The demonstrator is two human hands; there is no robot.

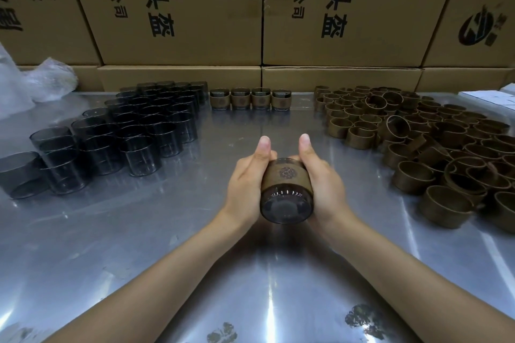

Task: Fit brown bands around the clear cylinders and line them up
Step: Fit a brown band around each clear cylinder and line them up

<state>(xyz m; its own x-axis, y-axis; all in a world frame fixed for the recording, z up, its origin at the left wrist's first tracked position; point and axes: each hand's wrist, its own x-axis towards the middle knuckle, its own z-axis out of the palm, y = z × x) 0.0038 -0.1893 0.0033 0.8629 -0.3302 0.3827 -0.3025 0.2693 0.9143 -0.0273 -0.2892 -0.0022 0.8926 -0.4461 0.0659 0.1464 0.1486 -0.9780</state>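
Observation:
Both hands hold one clear cylinder (285, 205) above the middle of the metal table (167, 231), its base turned toward me. A brown band (287, 175) with a dark round emblem is wrapped around it. My left hand (246, 179) grips its left side and my right hand (323, 181) grips its right side, both thumbs stretched forward past the far rim. Several bare clear cylinders (117, 131) stand grouped at the left. Loose brown bands (434, 147) lie heaped at the right. A row of several banded cylinders (249, 99) stands at the back centre.
Stacked cardboard boxes (181, 8) with black print wall off the back of the table. Crumpled clear plastic (36, 83) lies at the back left. A white flat object (490, 97) sits at the back right edge.

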